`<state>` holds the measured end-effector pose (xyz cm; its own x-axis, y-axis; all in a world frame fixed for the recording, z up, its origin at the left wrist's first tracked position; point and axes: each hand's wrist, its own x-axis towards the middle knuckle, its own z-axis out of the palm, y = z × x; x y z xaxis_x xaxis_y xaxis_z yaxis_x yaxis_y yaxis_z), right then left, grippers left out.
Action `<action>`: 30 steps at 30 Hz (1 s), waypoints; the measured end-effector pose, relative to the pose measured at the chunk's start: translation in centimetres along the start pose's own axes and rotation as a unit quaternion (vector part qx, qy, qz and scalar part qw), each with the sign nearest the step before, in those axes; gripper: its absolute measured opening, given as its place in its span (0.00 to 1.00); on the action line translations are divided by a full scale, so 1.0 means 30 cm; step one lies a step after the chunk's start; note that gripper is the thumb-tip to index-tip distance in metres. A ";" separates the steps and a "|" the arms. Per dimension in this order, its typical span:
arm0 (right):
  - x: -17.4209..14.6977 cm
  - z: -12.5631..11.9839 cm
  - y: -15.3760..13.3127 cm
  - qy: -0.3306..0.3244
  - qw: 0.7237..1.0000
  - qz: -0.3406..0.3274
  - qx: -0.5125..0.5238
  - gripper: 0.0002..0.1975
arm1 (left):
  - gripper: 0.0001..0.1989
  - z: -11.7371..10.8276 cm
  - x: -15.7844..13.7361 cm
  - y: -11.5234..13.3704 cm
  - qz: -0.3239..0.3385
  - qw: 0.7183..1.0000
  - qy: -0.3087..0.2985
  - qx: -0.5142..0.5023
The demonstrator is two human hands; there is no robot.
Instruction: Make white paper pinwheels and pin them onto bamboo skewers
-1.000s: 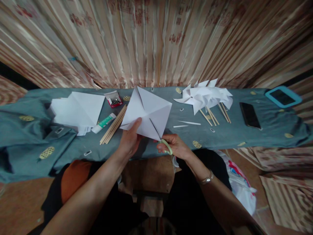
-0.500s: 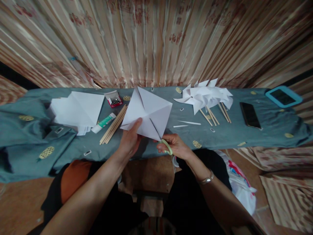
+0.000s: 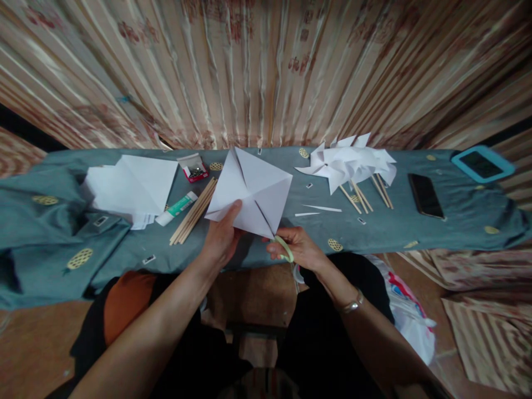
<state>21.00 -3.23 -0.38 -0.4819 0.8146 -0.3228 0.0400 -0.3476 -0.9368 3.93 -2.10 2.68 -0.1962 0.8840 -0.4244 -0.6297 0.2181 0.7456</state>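
Reaching both bare forearms in from the bottom of the view, wore dark clothing (image 3: 368,280) and, on the right wrist, a silver bracelet (image 3: 354,303). Had a white plastic bag (image 3: 411,321) on the floor (image 3: 45,343), low at the right.

Clamped pale green scissors (image 3: 286,249) in the right hand (image 3: 303,246), with the fingers closed around the handle at the near corner of a white paper square (image 3: 268,183). Could not tell the blades to be apart or together, with little of the metal in sight.

Gripped the paper square in the left hand (image 3: 222,235), with the thumb flat on top and the other fingers mostly hidden underneath. Held it over the middle of a table (image 3: 390,233) draped in blue-green cloth, with slits running inward from its corners.

Had wooden sticks (image 3: 193,213) bundled just left of the square, and two paper slivers (image 3: 323,209) to its right. Had, farther left, a green and white tube (image 3: 178,207), then a paper pile (image 3: 141,185), with a small open red box (image 3: 196,173) nearby.

Had, at the right, white paper pinwheels (image 3: 353,164) on sticks, then a dark phone (image 3: 426,195), then a blue-framed tablet (image 3: 459,162).

Faced, beyond everything, a pleated beige and brown curtain (image 3: 257,72).
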 end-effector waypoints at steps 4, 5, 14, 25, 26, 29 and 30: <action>0.001 0.002 -0.001 0.005 1.000 0.006 0.017 0.23 | 0.12 -0.006 0.004 -0.002 -0.003 1.000 -0.003 0.005; 0.002 0.002 0.000 0.007 1.000 0.005 0.020 0.23 | 0.11 -0.007 0.004 -0.002 -0.003 1.000 -0.003 0.007; -0.006 0.003 -0.011 -0.022 1.000 0.013 -0.010 0.25 | 0.17 -0.005 0.012 0.004 0.008 1.000 0.001 -0.003; -0.063 -0.122 -0.043 0.021 0.998 -0.020 -0.058 0.27 | 0.16 -0.035 0.056 0.098 0.066 0.997 0.020 -0.026; -0.062 -0.136 -0.043 0.068 0.995 -0.048 -0.050 0.27 | 0.16 -0.041 0.058 0.102 0.066 0.998 0.018 -0.016; -0.045 -0.167 -0.046 0.205 0.971 -0.120 -0.007 0.26 | 0.18 -0.060 0.058 0.093 0.054 0.998 -0.005 0.039; -0.038 -0.173 -0.047 0.237 0.962 -0.136 0.001 0.26 | 0.19 -0.066 0.056 0.086 0.050 0.997 -0.020 0.061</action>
<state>26.02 -1.25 0.61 -0.0200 0.9956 -0.0918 -0.0338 -0.0925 -0.9951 0.49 -0.87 2.86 -0.2224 0.9191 -0.3253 -0.5124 0.1737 0.8410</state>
